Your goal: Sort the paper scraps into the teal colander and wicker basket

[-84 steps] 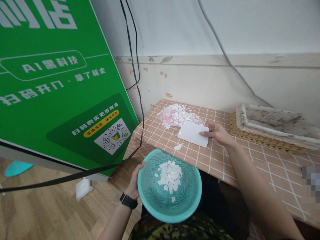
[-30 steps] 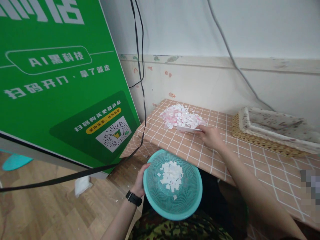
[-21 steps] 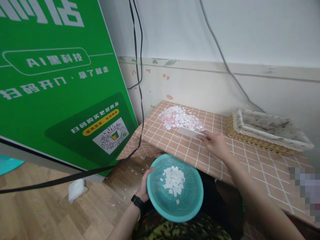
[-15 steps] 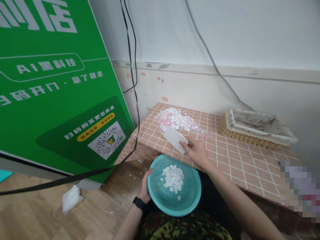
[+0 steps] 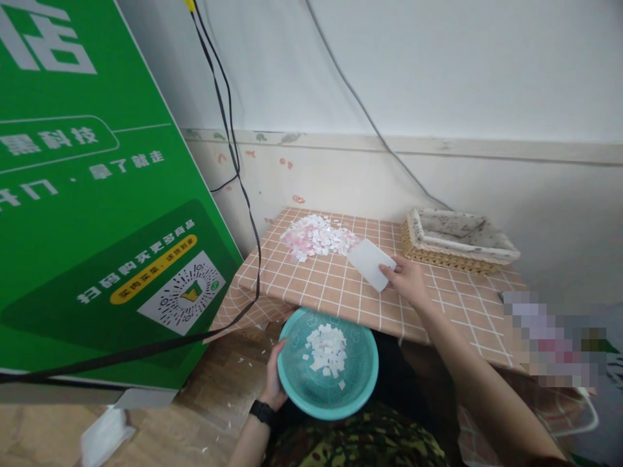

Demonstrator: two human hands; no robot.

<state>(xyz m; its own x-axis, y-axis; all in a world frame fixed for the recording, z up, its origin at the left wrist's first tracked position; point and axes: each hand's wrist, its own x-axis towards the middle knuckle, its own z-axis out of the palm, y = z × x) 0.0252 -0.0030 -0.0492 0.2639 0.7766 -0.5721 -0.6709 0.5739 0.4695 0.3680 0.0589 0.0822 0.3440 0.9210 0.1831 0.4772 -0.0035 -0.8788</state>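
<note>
My left hand [image 5: 275, 376] grips the left rim of a teal plastic colander [image 5: 370, 373], held at the table's front edge; some of its fingers are hidden behind the wall. Inside the colander lies a heap of small white paper pieces [image 5: 327, 350]. Over the table, my right hand [image 5: 405, 277] pinches a flat white rectangular card [image 5: 370, 263] by its right end. The card's far left corner is at the right side of a pile of white and pink paper pieces [image 5: 316, 237] on the checked tablecloth.
A wicker basket with a cloth lining [image 5: 457, 250] stands at the back right of the table [image 5: 331, 285]. A green sign panel [image 5: 97, 194] fills the left, with a black strap [image 5: 250, 214] hanging before it. A white bag-like item [image 5: 104, 434] lies on the floor.
My right hand has moved the card rightward along the pile, to its right side. The view has shifted to the right. My left hand still holds the colander.
</note>
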